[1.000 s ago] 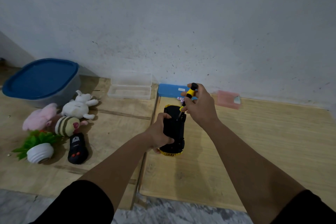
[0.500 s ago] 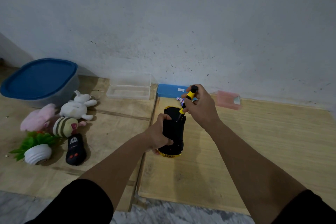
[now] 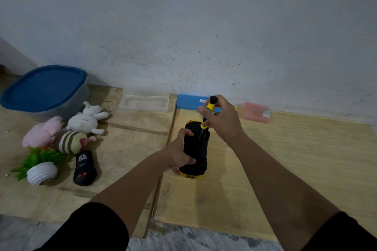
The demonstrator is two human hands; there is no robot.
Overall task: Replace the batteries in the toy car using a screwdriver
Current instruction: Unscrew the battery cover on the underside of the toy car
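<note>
The toy car lies upside down on the wooden board, its black underside up and yellow body showing at both ends. My left hand grips its left side and holds it steady. My right hand is closed around a small screwdriver with a yellow and black handle, held nearly upright. The thin metal tip touches the car's underside near the far end. Whether a battery cover is loose I cannot tell.
A black remote control lies left of the car, beside a potted fake plant and plush toys. A blue-lidded tub, a clear plastic case, a blue box and a pink packet line the wall.
The fingers of my right hand have shifted on the screwdriver handle, as in turning it. The car and my left hand stay in place.
</note>
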